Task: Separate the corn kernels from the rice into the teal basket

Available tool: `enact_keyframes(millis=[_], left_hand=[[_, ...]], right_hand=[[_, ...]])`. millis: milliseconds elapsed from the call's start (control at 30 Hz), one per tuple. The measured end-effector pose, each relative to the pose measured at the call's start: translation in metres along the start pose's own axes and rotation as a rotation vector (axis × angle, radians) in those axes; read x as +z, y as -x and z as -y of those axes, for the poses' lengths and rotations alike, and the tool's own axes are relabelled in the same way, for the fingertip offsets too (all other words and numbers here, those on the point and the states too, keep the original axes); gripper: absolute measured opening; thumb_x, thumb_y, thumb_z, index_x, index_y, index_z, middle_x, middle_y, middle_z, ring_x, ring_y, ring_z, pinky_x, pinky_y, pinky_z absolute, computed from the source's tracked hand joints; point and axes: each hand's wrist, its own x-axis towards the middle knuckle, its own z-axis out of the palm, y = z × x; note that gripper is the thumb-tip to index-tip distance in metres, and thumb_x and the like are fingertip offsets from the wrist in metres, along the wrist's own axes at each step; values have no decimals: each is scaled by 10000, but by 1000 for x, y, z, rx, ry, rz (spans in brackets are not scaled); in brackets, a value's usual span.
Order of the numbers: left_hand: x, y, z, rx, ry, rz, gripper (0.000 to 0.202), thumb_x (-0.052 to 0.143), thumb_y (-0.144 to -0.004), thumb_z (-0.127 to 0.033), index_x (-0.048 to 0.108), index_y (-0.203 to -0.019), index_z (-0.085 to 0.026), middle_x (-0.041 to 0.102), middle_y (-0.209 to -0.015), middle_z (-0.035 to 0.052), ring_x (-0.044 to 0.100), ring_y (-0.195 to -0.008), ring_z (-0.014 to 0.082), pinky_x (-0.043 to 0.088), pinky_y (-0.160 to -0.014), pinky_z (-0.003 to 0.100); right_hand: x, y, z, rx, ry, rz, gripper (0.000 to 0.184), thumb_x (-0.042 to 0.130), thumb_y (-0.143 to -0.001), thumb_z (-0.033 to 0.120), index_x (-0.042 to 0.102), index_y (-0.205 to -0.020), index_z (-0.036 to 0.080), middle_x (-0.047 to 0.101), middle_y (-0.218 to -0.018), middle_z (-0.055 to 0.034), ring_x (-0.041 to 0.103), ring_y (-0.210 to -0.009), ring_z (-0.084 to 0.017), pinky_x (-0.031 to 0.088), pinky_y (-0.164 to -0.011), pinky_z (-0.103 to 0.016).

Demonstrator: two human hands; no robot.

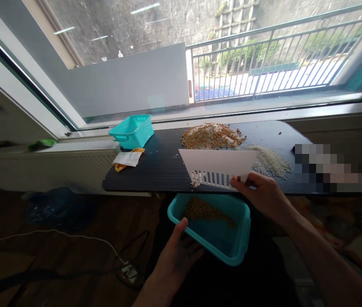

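Observation:
My right hand [266,196] pinches the lower right corner of a white slotted sheet [217,160], which stands tilted over the front of the black table. A row of cut slots runs along its lower edge, with a few white grains by the left ones. Below the table edge, my left hand [179,251] grips the near rim of a teal basin [214,252], thumb over the rim and fingers underneath. Yellow-brown beans [202,212] lie inside it. Behind the sheet is a heap of beans mixed with white grains [211,135]; a white grain pile [269,160] is at its right.
A second teal basin [136,132] stands at the back left of the black table [162,170], beside a white and orange packet [128,159]. A window with a railing [264,64] lies beyond. A white cable [72,232] and power strip [129,271] are on the floor.

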Motion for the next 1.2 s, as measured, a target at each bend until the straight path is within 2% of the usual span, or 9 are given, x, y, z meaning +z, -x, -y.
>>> enact_keyframes(millis=[767, 967, 1033, 1200], left_hand=[[1, 2, -1, -4, -9, -7, 638, 574, -829, -527, 480, -1331, -144, 609, -1280, 175, 614, -1123, 302, 433, -1006, 422], [-1, -3, 0, -3, -5, -25, 639, 591, -819, -527, 472, -1338, -174, 626, -1264, 159, 643, -1072, 286, 460, -970, 413], [-2, -4, 0, -6, -5, -45, 645, 591, -817, -529, 464, -1343, -176, 631, -1256, 157, 650, -1059, 284, 464, -966, 412], [-1, -3, 1, -6, -9, -50, 646, 580, -824, -537, 465, -1339, -166, 642, -1228, 167, 656, -1048, 279, 462, -965, 412]], right_hand=[[0, 3, 11, 27, -22, 85, 217, 646, -759, 430, 711, -710, 229, 714, -684, -16, 643, -619, -180, 510, -565, -256], [-5, 8, 15, 40, -127, 181, 236, 660, -749, 440, 739, -793, 222, 738, -729, -26, 666, -647, -200, 539, -565, -269], [-10, 9, 14, 44, -131, 147, 222, 678, -733, 447, 729, -749, 231, 734, -721, -27, 661, -636, -201, 542, -566, -278], [-13, 7, 9, 95, -113, -97, 225, 699, -706, 449, 677, -645, 234, 684, -622, -28, 612, -558, -184, 504, -503, -278]])
